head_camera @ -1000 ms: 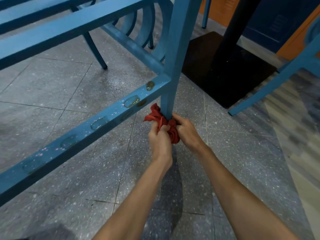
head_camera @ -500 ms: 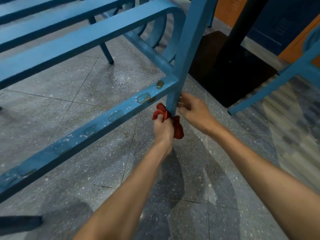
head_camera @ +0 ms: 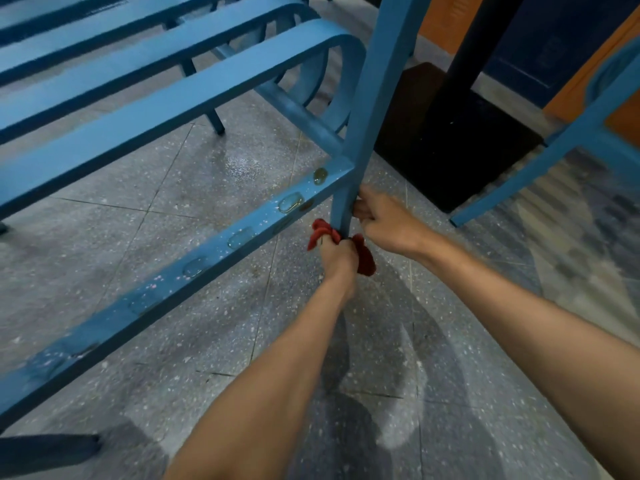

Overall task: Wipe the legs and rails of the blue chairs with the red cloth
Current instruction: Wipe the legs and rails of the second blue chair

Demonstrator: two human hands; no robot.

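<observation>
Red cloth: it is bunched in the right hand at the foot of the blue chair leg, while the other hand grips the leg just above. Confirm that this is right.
Not quite. The head view shows the red cloth bunched in the left hand, not the right. It is at the foot of the blue chair leg, and the right hand grips the leg just above.

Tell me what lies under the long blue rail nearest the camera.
Under the rail only speckled grey floor tiles show, with a dark leg at lower left. The strip of floor directly behind the rail is hidden by it.
</observation>
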